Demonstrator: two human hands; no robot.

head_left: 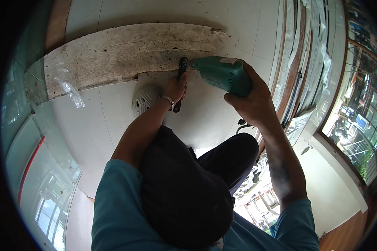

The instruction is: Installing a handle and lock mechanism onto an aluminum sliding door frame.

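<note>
My left hand (176, 88) is closed around a narrow dark flat bar (183, 66), held upright with its far end over a worn wooden plank (125, 48). My right hand (255, 100) grips a green power drill (222, 75) by its handle. The drill lies sideways, its front end pointing left at the upper part of the bar. Whether the bit touches the bar is too small to tell. Grey crumbs or shavings (171, 55) are scattered on the plank just beyond the bar.
A clear plastic bag (69, 90) lies over the plank's left end. Glass panes (42, 167) lean at the left, and long wrapped strips (299, 62) stand at the right. A white clog (143, 100) is beside my left forearm, and a black cord (244, 124) hangs below the drill.
</note>
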